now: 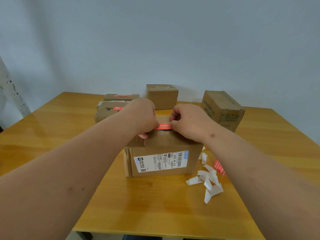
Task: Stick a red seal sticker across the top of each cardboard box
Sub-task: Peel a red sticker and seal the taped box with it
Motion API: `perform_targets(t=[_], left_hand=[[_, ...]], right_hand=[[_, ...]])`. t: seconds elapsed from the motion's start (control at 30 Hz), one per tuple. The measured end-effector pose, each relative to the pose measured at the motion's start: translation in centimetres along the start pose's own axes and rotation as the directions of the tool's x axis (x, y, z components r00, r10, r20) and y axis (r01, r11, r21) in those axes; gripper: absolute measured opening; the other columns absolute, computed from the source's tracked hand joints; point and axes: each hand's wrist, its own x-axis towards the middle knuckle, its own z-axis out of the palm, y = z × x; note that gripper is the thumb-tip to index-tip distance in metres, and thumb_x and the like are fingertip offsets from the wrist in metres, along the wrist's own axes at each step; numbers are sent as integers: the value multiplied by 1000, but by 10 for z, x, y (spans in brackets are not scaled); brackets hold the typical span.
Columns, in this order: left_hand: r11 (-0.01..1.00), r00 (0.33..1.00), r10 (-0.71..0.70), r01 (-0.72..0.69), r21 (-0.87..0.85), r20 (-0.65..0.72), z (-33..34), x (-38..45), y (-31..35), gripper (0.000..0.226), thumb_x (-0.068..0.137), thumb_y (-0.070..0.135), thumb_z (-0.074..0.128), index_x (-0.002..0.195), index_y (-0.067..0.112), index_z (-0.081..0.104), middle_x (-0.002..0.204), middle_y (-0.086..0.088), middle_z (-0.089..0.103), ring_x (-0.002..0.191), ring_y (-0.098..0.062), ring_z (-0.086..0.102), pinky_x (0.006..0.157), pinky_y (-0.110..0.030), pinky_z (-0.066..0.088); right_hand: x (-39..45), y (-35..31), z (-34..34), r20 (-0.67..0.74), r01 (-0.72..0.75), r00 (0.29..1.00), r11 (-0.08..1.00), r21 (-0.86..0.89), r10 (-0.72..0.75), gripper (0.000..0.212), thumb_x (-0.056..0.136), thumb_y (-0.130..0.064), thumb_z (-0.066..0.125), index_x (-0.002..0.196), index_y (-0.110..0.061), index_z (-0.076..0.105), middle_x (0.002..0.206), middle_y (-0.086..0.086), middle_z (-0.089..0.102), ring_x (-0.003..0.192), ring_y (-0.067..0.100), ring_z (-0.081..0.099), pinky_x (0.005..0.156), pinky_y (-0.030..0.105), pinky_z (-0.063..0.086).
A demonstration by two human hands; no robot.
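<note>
Wooden table point(52, 135), both hands point(143, 116) point(188, 122) pinching red sticker point(162, 126), ends hidden, over cardboard box point(162, 160)

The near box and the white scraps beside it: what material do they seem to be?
Near box: brown corrugated cardboard, matte, with creased edges and a printed paper label. White scraps: probably glossy sticker backing paper, thin and curled; the finish is hard to confirm.

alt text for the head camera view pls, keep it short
Both hands, left and right, hold a red seal sticker across the top of a brown cardboard box on a wooden table; white backing scraps lie right.
</note>
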Motion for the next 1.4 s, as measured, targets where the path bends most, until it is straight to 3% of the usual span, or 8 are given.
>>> perform_targets(t=[0.47, 0.63, 0.83, 0.93, 1.07, 1.13, 1.23, 1.4], left_hand=[[953, 995, 71, -45, 300, -74, 5, 4, 0, 8, 91, 23, 58, 94, 16, 60, 72, -1, 74, 66, -16, 72, 77, -35, 60], [976, 994, 51, -30, 214, -96, 1, 1, -7, 9, 90, 17, 60, 97, 12, 57, 85, -6, 73, 69, -22, 73, 77, -40, 59], [1000, 987, -16, 12, -29, -159, -7, -6, -19, 12, 88, 5, 55, 91, 14, 63, 90, -8, 63, 74, -24, 67, 65, -37, 61], [1000, 981, 24, -22, 11, -192, -4, -3, -18, 10, 86, 17, 60, 91, 8, 63, 89, -11, 65, 74, -24, 61, 66, -36, 56], [993, 990, 13, 4, 118, -141, -3, 2, -13, 35, 79, 42, 71, 89, 11, 60, 78, -6, 62, 70, -20, 56, 68, -35, 51], [997, 993, -7, 17, 77, -120, -4, 4, -14, 29, 80, 33, 71, 91, 7, 61, 82, -10, 64, 71, -24, 59, 67, -35, 55], [996, 992, -40, 31, -81, -117, -6, 3, -18, 14, 86, 10, 57, 98, 5, 61, 85, -12, 57, 66, -22, 52, 50, -25, 49], [981, 990, -34, 7, -196, -136, -6, -1, -20, 12, 86, 10, 60, 93, 17, 53, 84, -4, 51, 67, -16, 48, 42, -21, 44]], right_hand=[[1, 2, 7, -44, 98, 993, 981, -167, -107, 5, 90, -19, 52, 89, -23, 55, 89, -6, 57, 87, 15, 52, 73, 25, 41], [-3, 4, 6, -78, 111, 989, 979, -170, -126, 8, 91, -22, 55, 99, -22, 57, 100, -2, 53, 92, 17, 53, 74, 24, 38], [-1, 12, -4, -157, -70, 985, 997, 23, 73, 27, 83, -12, 56, 108, -22, 54, 112, 1, 40, 96, 18, 47, 76, 24, 36], [6, 13, 3, -176, -187, 963, 976, 109, 204, 23, 82, -35, 59, 103, -28, 53, 111, 0, 44, 109, 23, 43, 85, 34, 40], [13, 5, 8, -56, -304, 950, 952, 43, 306, 42, 73, -58, 67, 102, -33, 49, 111, -2, 44, 114, 23, 36, 80, 35, 33], [14, 4, 4, -34, -317, 947, 945, 75, 321, 38, 77, -47, 69, 107, -29, 54, 109, 1, 44, 114, 24, 35, 87, 35, 36], [14, 10, 2, -26, -320, 940, 906, 278, 340, 19, 81, -17, 59, 97, -27, 58, 106, -1, 52, 114, 24, 44, 99, 41, 41], [10, 11, 6, -9, -358, 920, 850, 387, 392, 25, 71, -26, 67, 95, -27, 59, 108, 1, 56, 103, 23, 51, 84, 36, 49]])
